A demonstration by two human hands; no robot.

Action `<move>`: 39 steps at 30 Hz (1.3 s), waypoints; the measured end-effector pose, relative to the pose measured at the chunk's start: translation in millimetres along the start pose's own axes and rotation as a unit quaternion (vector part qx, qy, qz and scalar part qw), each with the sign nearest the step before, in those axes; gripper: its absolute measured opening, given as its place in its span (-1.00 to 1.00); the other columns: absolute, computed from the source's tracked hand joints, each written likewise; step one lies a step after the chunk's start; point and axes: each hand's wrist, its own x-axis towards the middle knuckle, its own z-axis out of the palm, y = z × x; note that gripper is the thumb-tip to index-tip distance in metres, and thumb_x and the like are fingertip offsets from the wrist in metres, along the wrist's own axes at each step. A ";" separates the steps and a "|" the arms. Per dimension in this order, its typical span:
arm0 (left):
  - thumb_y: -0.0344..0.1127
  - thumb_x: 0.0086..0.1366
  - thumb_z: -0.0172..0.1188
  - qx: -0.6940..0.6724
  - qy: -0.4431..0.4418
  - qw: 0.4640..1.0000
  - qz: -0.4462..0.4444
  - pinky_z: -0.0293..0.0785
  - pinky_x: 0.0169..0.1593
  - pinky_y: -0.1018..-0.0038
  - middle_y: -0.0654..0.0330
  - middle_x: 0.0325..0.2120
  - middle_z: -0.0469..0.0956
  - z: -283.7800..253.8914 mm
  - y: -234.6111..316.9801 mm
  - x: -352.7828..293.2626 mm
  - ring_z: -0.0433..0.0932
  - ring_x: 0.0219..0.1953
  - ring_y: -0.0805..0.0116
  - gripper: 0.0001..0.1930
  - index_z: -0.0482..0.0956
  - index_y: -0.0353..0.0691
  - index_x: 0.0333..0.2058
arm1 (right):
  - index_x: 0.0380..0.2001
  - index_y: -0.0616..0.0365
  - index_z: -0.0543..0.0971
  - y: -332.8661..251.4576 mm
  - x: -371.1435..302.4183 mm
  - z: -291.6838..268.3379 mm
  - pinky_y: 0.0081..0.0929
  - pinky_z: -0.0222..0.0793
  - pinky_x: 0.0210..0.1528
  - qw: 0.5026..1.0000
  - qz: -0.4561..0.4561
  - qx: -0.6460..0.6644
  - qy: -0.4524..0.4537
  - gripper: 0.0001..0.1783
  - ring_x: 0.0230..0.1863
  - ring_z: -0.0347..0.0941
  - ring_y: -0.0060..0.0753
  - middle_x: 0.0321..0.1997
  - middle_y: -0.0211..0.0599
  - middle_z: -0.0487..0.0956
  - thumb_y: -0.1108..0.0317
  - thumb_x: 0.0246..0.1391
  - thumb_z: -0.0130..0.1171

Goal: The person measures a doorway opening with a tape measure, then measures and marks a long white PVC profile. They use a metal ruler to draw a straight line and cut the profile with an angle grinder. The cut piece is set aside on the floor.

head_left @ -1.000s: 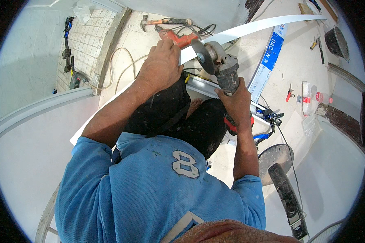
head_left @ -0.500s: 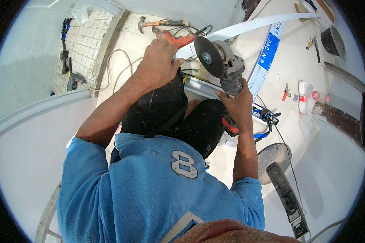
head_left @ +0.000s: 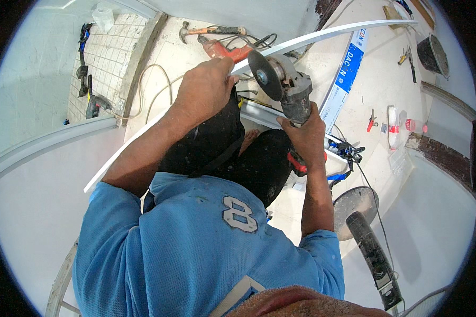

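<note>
My right hand is wrapped round the body of an angle grinder, with a red and black end below the wrist. Its dark cutting disc faces left and stands close to a long white strip, near my left fingertips. Whether disc and strip touch, I cannot tell. My left hand is closed over the strip above my knee, thumb toward the disc. The strip passes under my left forearm and reaches to the far right. Just beyond the left hand lies a red power tool with a cord.
A hammer lies at the back. On the right are a blue-and-white printed strip, red-handled pliers, a plastic bottle and a black bucket. A round-based stand is near my right arm. Cords cross the floor.
The grinder and right hand have shifted slightly left, bringing the disc nearer my left hand. The strip's near end now shows along my left forearm.
</note>
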 end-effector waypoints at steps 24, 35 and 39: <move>-0.27 0.40 0.32 -0.035 0.005 0.999 -0.013 0.61 -0.17 0.02 -0.08 -0.32 0.63 8.3 -2.7 1.7 0.69 -0.25 -0.14 -0.76 0.54 -0.32 -0.16 | -0.01 0.26 0.49 0.4 2.0 1.1 -0.08 0.67 -0.15 1.000 0.016 -0.012 0.007 -0.35 -0.13 0.75 0.17 -0.24 0.13 0.75 0.15 -0.02 0.62; -0.28 0.39 0.33 -0.045 0.009 0.999 -0.017 0.62 -0.17 0.03 -0.09 -0.32 0.63 5.5 2.7 -1.4 0.69 -0.26 -0.15 -0.76 0.55 -0.33 -0.13 | 0.00 0.27 0.49 4.0 5.5 3.2 -0.08 0.66 -0.13 1.000 -0.009 -0.008 0.016 -0.36 -0.12 0.75 0.17 -0.23 0.16 0.74 0.18 -0.01 0.61; -0.28 0.39 0.33 -0.045 0.006 0.999 -0.020 0.62 -0.17 0.04 -0.10 -0.32 0.63 6.8 2.4 -1.6 0.69 -0.26 -0.15 -0.75 0.55 -0.35 -0.12 | 0.00 0.28 0.49 1.9 6.2 3.6 -0.07 0.66 -0.15 1.000 -0.010 0.005 0.020 -0.36 -0.13 0.75 0.18 -0.24 0.15 0.73 0.17 -0.01 0.62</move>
